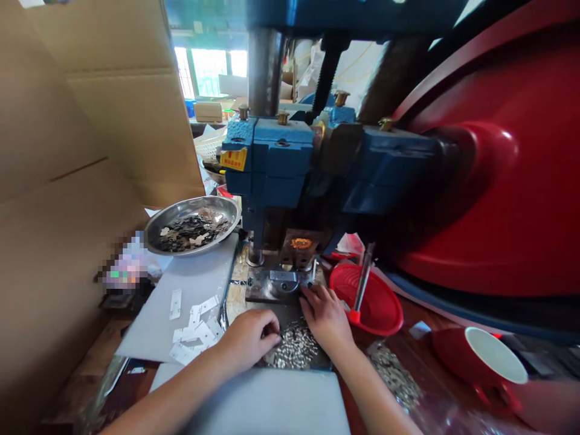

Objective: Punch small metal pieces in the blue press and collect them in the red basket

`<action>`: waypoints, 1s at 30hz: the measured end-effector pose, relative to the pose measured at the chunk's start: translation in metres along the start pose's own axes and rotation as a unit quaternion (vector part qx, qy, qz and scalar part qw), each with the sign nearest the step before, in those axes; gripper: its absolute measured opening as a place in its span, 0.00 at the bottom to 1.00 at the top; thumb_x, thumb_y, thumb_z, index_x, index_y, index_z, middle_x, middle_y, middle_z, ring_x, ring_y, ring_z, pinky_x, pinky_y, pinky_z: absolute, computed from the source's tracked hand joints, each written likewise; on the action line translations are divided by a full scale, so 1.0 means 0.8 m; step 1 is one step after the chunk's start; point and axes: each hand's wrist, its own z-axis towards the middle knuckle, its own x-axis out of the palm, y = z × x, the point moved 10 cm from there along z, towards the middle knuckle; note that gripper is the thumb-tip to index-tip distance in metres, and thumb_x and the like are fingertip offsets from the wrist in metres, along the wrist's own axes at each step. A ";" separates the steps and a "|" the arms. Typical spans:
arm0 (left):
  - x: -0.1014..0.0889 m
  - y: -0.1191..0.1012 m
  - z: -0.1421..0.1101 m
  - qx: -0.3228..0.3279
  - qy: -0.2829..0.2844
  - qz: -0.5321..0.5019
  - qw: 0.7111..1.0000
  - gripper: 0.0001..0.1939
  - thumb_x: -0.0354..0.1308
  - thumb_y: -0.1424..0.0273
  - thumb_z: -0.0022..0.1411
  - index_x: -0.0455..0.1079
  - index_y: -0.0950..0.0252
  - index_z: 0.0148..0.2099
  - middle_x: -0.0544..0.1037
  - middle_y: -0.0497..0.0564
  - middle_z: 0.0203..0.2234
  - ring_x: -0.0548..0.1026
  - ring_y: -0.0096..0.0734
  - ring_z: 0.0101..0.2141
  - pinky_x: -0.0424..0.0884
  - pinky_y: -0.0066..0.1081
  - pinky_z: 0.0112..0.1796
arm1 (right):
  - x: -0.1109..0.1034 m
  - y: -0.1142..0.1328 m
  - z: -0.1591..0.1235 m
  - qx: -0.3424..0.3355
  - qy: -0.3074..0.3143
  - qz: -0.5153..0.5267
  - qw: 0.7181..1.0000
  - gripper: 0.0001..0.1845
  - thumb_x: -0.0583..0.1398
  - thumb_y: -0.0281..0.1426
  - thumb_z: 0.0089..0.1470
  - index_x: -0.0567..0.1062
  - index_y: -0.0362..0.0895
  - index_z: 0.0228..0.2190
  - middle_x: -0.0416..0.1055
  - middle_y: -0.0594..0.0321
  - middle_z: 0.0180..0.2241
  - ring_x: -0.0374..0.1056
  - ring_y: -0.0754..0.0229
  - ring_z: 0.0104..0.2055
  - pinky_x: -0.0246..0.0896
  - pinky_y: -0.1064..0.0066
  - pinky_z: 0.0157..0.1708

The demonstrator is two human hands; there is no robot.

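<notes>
Bare left hand (251,338) and right hand (327,317), slim bare forearms (181,391)

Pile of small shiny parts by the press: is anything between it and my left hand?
Nothing visible. Your left hand is right at the left edge of the pile of small shiny parts, with no other object between them.

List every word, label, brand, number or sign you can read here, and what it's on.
No text is readable.
Yellow sticker on the blue machine: red lettering, too small and blurred.
White strips: tiny dark marks, too small to tell whether they are writing.
</notes>
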 end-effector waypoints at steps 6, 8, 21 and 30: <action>-0.023 0.002 -0.005 0.013 -0.076 -0.054 0.996 0.09 0.54 0.70 0.57 0.73 0.59 0.41 0.77 0.49 0.34 0.72 0.35 0.37 0.66 0.34 0.41 | -0.002 -0.002 -0.008 -0.007 -0.012 0.005 1.000 0.13 0.52 0.34 0.58 0.76 0.46 0.38 0.71 0.57 0.38 0.65 0.55 0.41 0.61 0.62 0.43; -0.027 0.006 -0.007 0.012 -0.097 -0.068 0.993 0.08 0.54 0.70 0.58 0.73 0.59 0.39 0.76 0.49 0.33 0.72 0.35 0.36 0.67 0.34 0.40 | -0.002 -0.003 -0.010 -0.009 -0.012 0.010 1.000 0.13 0.52 0.34 0.58 0.76 0.46 0.37 0.71 0.57 0.37 0.64 0.55 0.41 0.61 0.62 0.42; -0.055 0.027 0.002 -0.044 -0.159 -0.163 0.973 0.09 0.54 0.69 0.57 0.75 0.60 0.38 0.78 0.50 0.34 0.74 0.37 0.38 0.69 0.36 0.42 | -0.021 0.012 0.042 0.023 -0.071 0.126 0.989 0.10 0.53 0.33 0.57 0.73 0.46 0.32 0.70 0.58 0.36 0.64 0.56 0.39 0.60 0.62 0.41; -0.079 0.030 0.019 -0.054 -0.189 -0.228 0.954 0.11 0.55 0.69 0.55 0.74 0.61 0.41 0.78 0.50 0.35 0.75 0.35 0.35 0.69 0.34 0.40 | -0.013 0.049 0.060 -0.027 -0.040 0.022 0.999 0.09 0.56 0.35 0.55 0.77 0.51 0.33 0.73 0.61 0.37 0.63 0.53 0.45 0.51 0.53 0.52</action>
